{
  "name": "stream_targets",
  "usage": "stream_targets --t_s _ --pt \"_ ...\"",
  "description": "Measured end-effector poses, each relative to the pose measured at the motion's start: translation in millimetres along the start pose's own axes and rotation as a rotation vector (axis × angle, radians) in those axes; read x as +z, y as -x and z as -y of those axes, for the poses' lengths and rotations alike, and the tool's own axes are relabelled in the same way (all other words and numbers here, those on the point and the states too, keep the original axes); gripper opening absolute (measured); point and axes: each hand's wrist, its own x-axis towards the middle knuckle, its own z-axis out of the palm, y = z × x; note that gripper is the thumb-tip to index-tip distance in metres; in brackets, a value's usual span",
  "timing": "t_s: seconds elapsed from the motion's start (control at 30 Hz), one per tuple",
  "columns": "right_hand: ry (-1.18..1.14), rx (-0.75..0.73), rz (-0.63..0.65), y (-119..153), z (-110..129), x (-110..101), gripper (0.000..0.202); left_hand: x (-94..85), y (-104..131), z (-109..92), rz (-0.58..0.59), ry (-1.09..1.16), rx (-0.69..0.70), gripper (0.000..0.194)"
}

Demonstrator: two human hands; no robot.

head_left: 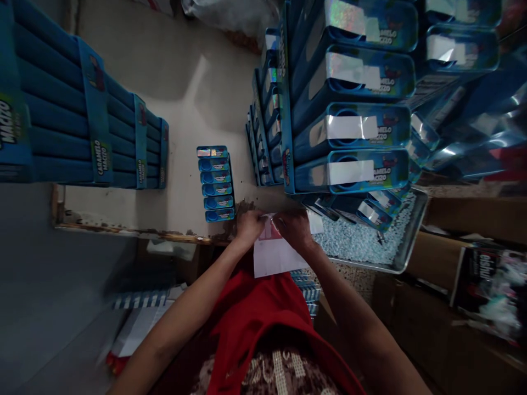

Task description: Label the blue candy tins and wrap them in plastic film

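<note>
My left hand (249, 226) and my right hand (295, 226) are close together at the table's front edge, both with fingers closed in a pinch. Between them is a white sheet (276, 258) with a pinkish-red patch near its top, hanging down over the red apron. It looks like backing paper, though its exact kind is unclear. A short row of blue "Caramelo Macizo" boxes (217, 189) stands just left of my left hand. Beyond my right hand, a metal tray (405, 263) holds small pale blue-white pellets, with several blue boxes lying in it.
Tall stacks of blue boxes rise at the right (349, 129) and at the left (61, 109) on the pale table (181, 71). A clear plastic bag (239, 13) lies at the back. Cardboard boxes (440, 263) stand on the right. More packs (142, 299) are below the table edge.
</note>
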Motion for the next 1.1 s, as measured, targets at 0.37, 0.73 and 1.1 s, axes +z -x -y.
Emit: stream_targets --t_s 0.37,0.73,1.1 --pt "-0.43 0.422 -0.244 25.8 18.2 -12.2 0.044 18.0 -31.4 22.2 -0.118 -0.031 0.054 0.035" --pt "-1.077 0.517 -0.21 9.8 16.5 -13.3 0.03 17.4 -14.6 27.7 -0.237 0.141 0.126 0.049" --pt "-1.183 0.555 0.001 23.9 27.0 -40.7 0.033 4.8 30.1 14.8 -0.319 0.471 0.098 0.037"
